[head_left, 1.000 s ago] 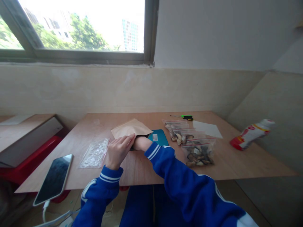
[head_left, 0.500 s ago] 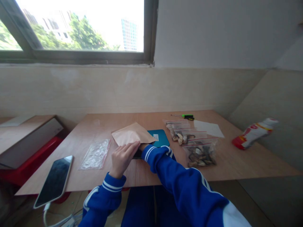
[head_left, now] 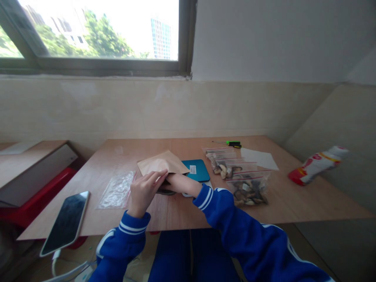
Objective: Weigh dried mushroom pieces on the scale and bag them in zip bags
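A brown paper bag (head_left: 163, 163) lies with its mouth toward me in the middle of the table. At its left corner, my left hand (head_left: 147, 191) is closed on the bag's edge, fingers over the top. From the right, my right hand (head_left: 176, 182) reaches into the open mouth; its fingers are hidden inside. Something dark shows under the bag's opening, too covered to name. Behind my right wrist is a flat teal object (head_left: 198, 171) with a white label. A clear zip bag (head_left: 117, 190) lies flat to the left of my left hand.
Several zip bags of dried mushrooms (head_left: 248, 190) lie to the right. Beyond them are a green-and-black screwdriver (head_left: 232, 143) and white paper (head_left: 260, 158). A red-and-white bottle (head_left: 319, 165) stands at far right. A phone (head_left: 66, 223) with a cable overhangs the left front edge.
My right hand has drawn partly back out of the paper bag, so the wrist and back of the hand now show. My left hand and the bag have shifted slightly left.
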A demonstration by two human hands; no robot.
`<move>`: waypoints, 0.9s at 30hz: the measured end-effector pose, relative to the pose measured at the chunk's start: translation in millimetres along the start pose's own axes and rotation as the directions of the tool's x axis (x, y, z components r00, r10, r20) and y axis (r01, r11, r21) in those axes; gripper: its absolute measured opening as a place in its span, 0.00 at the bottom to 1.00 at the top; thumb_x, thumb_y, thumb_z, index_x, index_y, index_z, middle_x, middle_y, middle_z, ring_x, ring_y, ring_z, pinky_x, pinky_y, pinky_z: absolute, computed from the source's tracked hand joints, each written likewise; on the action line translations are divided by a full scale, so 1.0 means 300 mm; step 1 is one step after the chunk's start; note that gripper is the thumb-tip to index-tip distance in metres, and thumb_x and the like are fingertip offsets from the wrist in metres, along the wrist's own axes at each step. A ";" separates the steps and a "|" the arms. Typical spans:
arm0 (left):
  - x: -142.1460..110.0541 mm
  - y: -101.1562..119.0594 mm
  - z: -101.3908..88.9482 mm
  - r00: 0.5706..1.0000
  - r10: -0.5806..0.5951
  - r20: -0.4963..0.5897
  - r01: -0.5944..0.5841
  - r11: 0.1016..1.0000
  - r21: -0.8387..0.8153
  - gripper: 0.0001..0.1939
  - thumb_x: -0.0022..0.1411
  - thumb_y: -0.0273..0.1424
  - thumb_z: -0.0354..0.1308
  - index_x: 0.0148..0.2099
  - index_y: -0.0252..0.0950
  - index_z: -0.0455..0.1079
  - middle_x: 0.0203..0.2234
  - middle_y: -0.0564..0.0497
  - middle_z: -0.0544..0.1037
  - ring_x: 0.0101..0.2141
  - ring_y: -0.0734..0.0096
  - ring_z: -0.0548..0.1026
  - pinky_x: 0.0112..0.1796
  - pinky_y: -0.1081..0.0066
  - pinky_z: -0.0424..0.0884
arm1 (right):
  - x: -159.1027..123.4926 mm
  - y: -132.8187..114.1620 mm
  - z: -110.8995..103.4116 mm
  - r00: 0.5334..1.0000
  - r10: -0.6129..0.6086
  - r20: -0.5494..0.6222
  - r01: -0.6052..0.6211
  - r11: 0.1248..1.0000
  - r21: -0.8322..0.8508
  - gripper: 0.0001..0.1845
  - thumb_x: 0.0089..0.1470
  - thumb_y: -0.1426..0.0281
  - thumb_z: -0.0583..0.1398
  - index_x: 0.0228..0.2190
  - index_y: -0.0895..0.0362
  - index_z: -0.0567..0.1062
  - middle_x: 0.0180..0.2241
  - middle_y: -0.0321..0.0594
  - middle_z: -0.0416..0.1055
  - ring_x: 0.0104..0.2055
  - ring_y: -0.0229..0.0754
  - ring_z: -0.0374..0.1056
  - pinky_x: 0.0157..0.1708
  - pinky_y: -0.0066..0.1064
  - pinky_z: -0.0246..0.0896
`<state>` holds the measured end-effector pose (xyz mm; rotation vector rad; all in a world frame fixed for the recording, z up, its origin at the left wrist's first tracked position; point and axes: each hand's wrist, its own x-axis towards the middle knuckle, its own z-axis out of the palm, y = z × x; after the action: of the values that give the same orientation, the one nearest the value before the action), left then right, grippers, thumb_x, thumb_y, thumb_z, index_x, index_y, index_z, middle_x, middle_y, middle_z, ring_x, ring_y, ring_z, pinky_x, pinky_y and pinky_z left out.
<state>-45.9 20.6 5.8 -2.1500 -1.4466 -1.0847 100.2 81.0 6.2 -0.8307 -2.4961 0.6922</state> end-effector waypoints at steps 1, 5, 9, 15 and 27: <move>-0.001 0.001 -0.001 1.000 -0.009 0.002 0.009 1.000 -0.005 0.11 0.66 0.36 0.53 0.44 0.43 0.76 0.30 0.55 0.81 0.27 0.77 0.77 0.27 0.77 0.63 | -0.019 -0.009 -0.014 0.998 0.015 0.067 -0.014 1.000 -0.006 0.14 0.53 0.73 0.62 0.43 0.61 0.76 0.45 0.48 0.76 0.45 0.48 0.73 0.46 0.35 0.67; 0.000 -0.004 -0.003 1.000 -0.030 -0.002 0.030 1.000 -0.009 0.11 0.65 0.37 0.54 0.44 0.44 0.76 0.30 0.55 0.81 0.26 0.77 0.76 0.27 0.77 0.63 | -0.063 -0.053 -0.065 0.986 0.060 0.159 -0.057 0.998 -0.020 0.10 0.55 0.73 0.60 0.40 0.63 0.76 0.41 0.50 0.77 0.40 0.48 0.74 0.39 0.33 0.68; 0.017 -0.015 -0.016 0.999 -0.026 0.039 0.027 0.999 -0.017 0.10 0.64 0.37 0.55 0.44 0.45 0.76 0.32 0.56 0.82 0.25 0.77 0.76 0.26 0.76 0.62 | -0.087 -0.078 -0.099 0.989 0.070 0.134 -0.071 0.997 0.005 0.14 0.54 0.72 0.60 0.43 0.64 0.72 0.39 0.50 0.77 0.37 0.47 0.74 0.34 0.32 0.67; 0.074 -0.021 -0.044 0.983 -0.117 0.138 0.114 0.993 0.027 0.11 0.63 0.39 0.55 0.42 0.47 0.77 0.33 0.55 0.82 0.23 0.75 0.76 0.23 0.76 0.60 | -0.099 -0.067 -0.116 0.999 -0.038 -0.003 0.038 0.997 0.074 0.17 0.53 0.74 0.60 0.46 0.61 0.69 0.45 0.47 0.74 0.45 0.45 0.71 0.43 0.34 0.66; 0.161 -0.017 -0.089 0.970 -0.132 0.206 0.133 0.991 0.010 0.11 0.62 0.41 0.56 0.39 0.46 0.78 0.29 0.55 0.82 0.27 0.71 0.78 0.25 0.75 0.62 | -0.111 -0.026 -0.116 0.964 -0.185 -0.191 0.182 0.983 -0.033 0.12 0.61 0.75 0.53 0.41 0.56 0.76 0.45 0.41 0.76 0.51 0.41 0.69 0.53 0.35 0.63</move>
<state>-51.9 36.8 58.4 -2.2517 -1.7023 -0.9302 139.5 65.5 30.4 -0.6290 -2.3673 0.5045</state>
